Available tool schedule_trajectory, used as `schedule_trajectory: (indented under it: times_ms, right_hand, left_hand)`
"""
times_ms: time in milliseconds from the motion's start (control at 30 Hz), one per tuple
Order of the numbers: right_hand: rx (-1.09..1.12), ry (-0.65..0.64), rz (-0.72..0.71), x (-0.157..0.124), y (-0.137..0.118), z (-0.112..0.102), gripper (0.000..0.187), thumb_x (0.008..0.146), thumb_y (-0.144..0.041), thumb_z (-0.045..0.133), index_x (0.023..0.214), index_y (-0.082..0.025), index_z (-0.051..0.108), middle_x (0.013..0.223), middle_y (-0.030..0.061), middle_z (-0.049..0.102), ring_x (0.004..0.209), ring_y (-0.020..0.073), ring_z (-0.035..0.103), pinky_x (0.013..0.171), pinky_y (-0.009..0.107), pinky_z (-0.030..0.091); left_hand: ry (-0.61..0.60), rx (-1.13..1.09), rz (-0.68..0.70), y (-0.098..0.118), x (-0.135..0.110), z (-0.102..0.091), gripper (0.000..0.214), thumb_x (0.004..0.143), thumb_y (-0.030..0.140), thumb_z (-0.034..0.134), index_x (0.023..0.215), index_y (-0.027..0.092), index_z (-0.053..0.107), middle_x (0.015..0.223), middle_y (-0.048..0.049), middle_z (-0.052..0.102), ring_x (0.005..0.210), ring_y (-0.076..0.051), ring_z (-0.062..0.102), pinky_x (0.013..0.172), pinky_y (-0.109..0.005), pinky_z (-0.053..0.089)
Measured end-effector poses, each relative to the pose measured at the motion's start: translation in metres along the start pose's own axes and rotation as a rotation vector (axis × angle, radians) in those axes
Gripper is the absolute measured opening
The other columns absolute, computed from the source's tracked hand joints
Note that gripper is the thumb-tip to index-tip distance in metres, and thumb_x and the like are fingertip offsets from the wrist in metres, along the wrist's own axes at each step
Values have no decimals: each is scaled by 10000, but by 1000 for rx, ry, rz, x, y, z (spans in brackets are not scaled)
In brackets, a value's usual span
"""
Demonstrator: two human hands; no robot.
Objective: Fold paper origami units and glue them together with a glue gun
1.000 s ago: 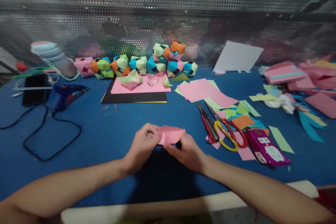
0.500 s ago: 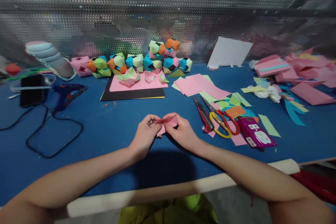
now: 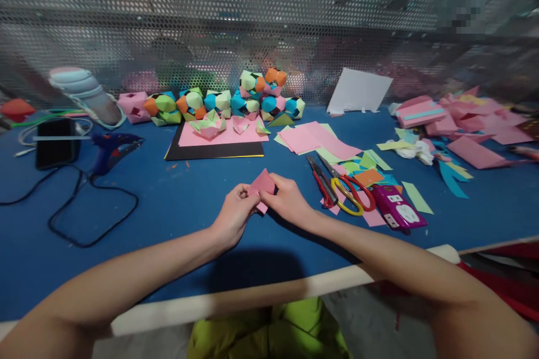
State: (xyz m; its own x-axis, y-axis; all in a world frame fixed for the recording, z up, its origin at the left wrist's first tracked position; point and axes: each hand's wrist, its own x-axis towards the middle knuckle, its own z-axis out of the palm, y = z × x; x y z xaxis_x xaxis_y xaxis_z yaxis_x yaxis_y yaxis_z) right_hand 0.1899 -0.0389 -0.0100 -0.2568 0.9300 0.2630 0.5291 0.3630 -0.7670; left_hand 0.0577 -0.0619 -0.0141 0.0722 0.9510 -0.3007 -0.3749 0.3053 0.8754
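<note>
A small folded piece of pink paper [image 3: 261,182] is held between my two hands, above the blue table. My left hand [image 3: 237,207] pinches its left side with thumb and fingers. On the other side my right hand [image 3: 289,199] grips the paper, the thumb pressed near its middle. Part of the paper is hidden behind the fingers. Beyond my hands, folded pink and green paper pieces [image 3: 209,124] lie on a pink sheet [image 3: 187,136] over a black sheet [image 3: 210,151].
Scissors [image 3: 347,190], a box cutter [image 3: 322,182] and a purple box [image 3: 398,207] lie right of my hands, among paper scraps. A glue gun [image 3: 110,151], phone [image 3: 55,143] and bottle [image 3: 86,95] are left. Folded paper balls [image 3: 218,102] line the perforated metal screen [image 3: 168,17].
The pink paper has been turned so that a broad pointed face now stands up between my hands. My fingers have shifted slightly on it, and the view has swung a little right.
</note>
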Motion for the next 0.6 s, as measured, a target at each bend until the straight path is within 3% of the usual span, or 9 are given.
schedule_trajectory:
  times_ms: [200, 367, 467, 600]
  right_hand:
    - [1, 40, 24, 3, 3, 1, 53, 748, -219, 532, 743, -171, 555, 665, -25, 544, 607, 121, 463, 585, 245, 347]
    - [160, -1, 0, -2, 2, -4, 207, 795, -269, 544, 951, -148, 608, 806, 15, 623, 711, 134, 538, 688, 256, 417]
    - [167, -35, -51, -3, 5, -8, 161, 850, -282, 493, 796, -169, 593, 780, 14, 593, 717, 130, 528, 693, 256, 408]
    - [116, -16, -84, 0, 13, -9, 308, 886, -284, 447, 594, -188, 468, 625, -21, 445, 612, 113, 440, 614, 252, 355]
  left_hand:
    - [7, 173, 121, 0, 7, -8, 177, 648, 256, 684, 710, 133, 572, 660, 26, 572, 611, -95, 531, 607, -227, 430]
    - [60, 248, 147, -3, 15, -13, 199, 610, 250, 718, 672, 146, 560, 593, 40, 551, 565, -100, 514, 554, -216, 398]
    - [57, 243, 150, -2, 16, -13, 186, 612, 227, 706, 666, 151, 545, 587, 44, 547, 555, -95, 512, 545, -209, 394]
    - [32, 198, 131, 0, 17, -8, 195, 617, 201, 690, 635, 162, 500, 564, 52, 539, 523, -85, 506, 539, -208, 404]
